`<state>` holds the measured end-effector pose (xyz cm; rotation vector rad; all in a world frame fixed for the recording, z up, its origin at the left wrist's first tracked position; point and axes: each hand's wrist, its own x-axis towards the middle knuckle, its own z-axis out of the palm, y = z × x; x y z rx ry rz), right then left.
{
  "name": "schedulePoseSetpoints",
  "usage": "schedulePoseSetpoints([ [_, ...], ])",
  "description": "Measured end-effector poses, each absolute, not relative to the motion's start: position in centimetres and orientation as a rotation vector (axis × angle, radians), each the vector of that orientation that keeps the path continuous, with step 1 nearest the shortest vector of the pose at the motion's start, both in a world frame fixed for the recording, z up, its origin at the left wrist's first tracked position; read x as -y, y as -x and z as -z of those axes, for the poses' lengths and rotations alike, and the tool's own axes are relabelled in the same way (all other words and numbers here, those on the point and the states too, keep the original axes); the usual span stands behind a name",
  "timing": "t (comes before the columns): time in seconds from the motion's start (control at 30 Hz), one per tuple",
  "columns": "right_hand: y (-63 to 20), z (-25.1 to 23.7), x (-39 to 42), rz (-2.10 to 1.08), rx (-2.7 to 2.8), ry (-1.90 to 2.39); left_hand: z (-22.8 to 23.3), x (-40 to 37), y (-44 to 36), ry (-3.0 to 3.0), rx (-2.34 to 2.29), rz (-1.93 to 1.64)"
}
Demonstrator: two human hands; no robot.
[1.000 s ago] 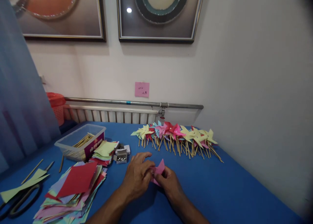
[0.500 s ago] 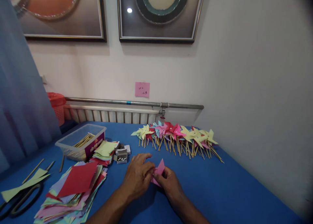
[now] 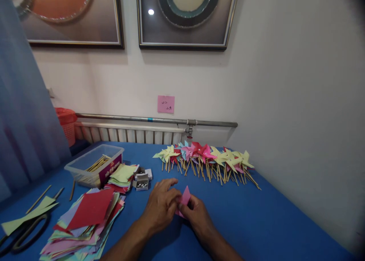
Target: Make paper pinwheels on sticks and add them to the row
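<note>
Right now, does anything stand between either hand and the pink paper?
Nothing visible stands in the way. The right hand holds the pink paper with its thumb in front, and the left hand is at the paper's left edge, though its exact grip is hidden.

Left hand [image 3: 162,202] and right hand [image 3: 197,215] holding pink paper [image 3: 185,196] over blue worktop [image 3: 256,223], paper pinwheels [image 3: 202,151] lying beyond, coloured squares [image 3: 88,211], scissors [image 3: 20,236] and tub [image 3: 110,173] of sticks [image 3: 98,163] off left

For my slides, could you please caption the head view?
Left hand and right hand hold pink paper over a blue surface, pinwheels lying beyond.
</note>
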<state>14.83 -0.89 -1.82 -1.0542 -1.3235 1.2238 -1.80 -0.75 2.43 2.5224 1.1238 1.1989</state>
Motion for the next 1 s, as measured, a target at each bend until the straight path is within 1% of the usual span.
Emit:
schedulePoseSetpoints([
  [0.43,-14.81,1.47,0.88,-1.234,1.306,1.046,-2.69,0.96,1.89,-2.523,-1.114,-1.105],
  [0.8,-14.76,1.56,0.83,-1.247,1.291,1.025,-2.29,0.77,1.79,-2.547,-1.082,-1.202],
  [1.0,-14.78,1.36,1.02,-1.240,1.293,1.034,-2.49,0.88,1.84,-2.549,-1.079,-1.172],
])
